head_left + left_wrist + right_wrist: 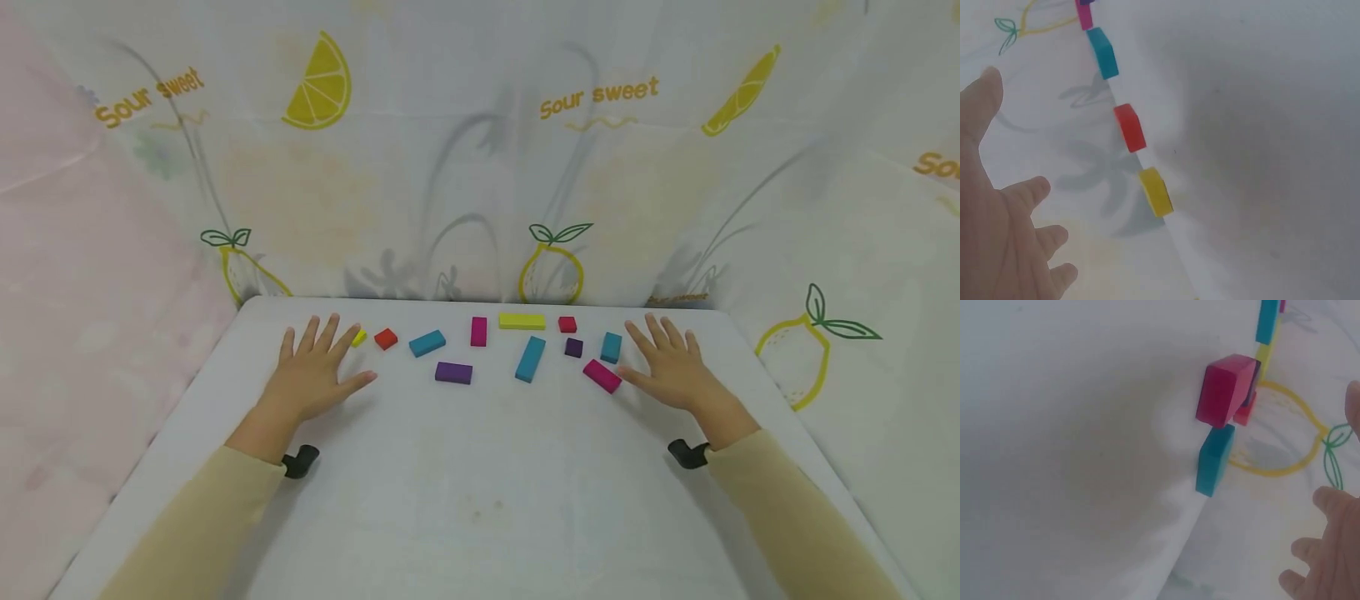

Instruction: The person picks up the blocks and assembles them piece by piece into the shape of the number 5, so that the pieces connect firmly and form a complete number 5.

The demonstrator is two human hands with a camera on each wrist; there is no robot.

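Note:
My left hand (311, 375) is spread with straight fingers above the table's left side, holding nothing. Nearest to it are a small yellow block (360, 337), partly behind its fingers, and a red block (386, 338). On the other side my right hand (671, 371) is likewise spread and holds nothing. Its thumb appears close to a magenta block (602, 377); the right wrist view shows the hand apart from that block. A short blue block (611, 347) lies just left of its fingers. Between the hands are a purple block (453, 373) and a longer blue block (530, 360).
Further blocks lie toward the back edge: blue (427, 343), magenta (478, 332), long yellow (522, 322), red (567, 324) and dark purple (573, 347). Behind the white table (480, 467) hangs a lemon-printed cloth (420, 167). Dark bands sit at both wrists.

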